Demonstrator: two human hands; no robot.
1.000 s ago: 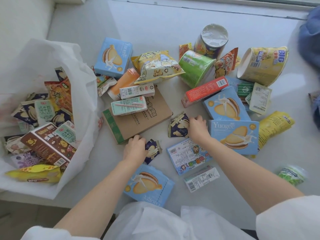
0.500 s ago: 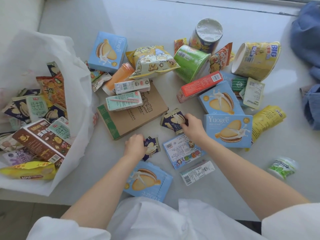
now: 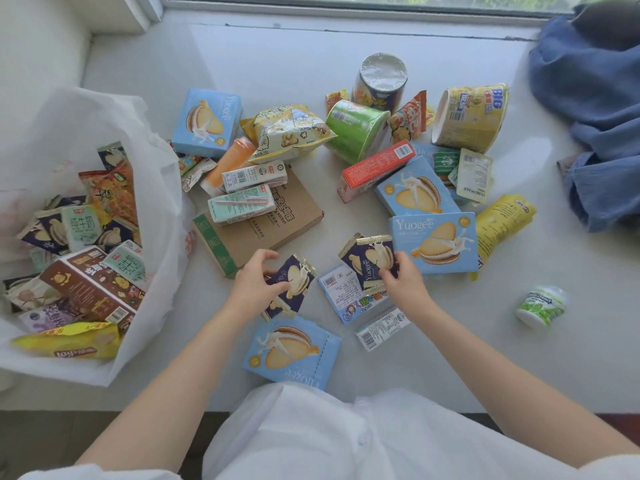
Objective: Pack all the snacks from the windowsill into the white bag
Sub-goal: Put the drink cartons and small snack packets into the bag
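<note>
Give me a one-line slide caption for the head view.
Each hand, left hand and right hand, grips a dark sandwich-biscuit packet on the snack-strewn windowsill, beside the half-filled white bag.

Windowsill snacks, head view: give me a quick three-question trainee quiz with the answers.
1. True or false: the left hand grips a dark blue snack packet.
2. What does the right hand hold? A) the green cup B) a dark blue Yuogee packet C) the small yogurt pot
3. Which side of the view shows the white bag, left or right?

Key: 1 true. 2 B. 3 left.
</note>
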